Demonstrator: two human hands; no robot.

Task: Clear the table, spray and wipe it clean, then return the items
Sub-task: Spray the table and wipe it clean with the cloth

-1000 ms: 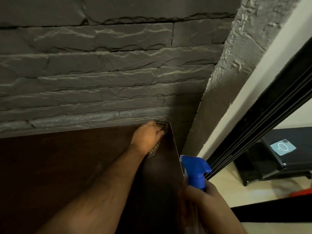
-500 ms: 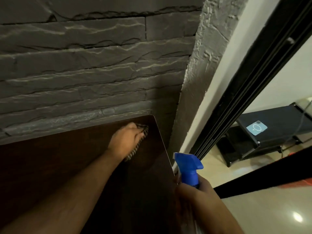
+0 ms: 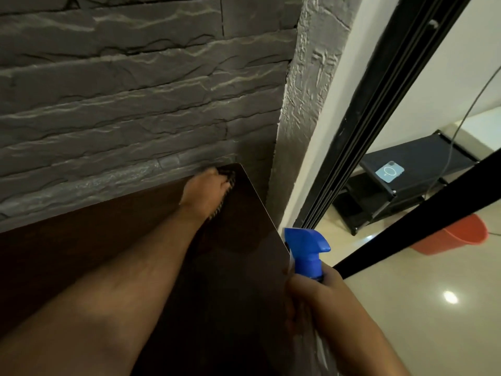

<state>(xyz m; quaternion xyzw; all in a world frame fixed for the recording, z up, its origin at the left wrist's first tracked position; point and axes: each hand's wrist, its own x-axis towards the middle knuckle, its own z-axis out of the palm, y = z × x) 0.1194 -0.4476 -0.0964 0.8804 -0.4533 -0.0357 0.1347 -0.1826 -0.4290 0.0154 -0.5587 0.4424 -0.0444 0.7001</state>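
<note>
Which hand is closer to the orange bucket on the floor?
Right. The right hand grips the spray bottle near the orange bucket; the left hand is farther off, at the table's far corner.
</note>
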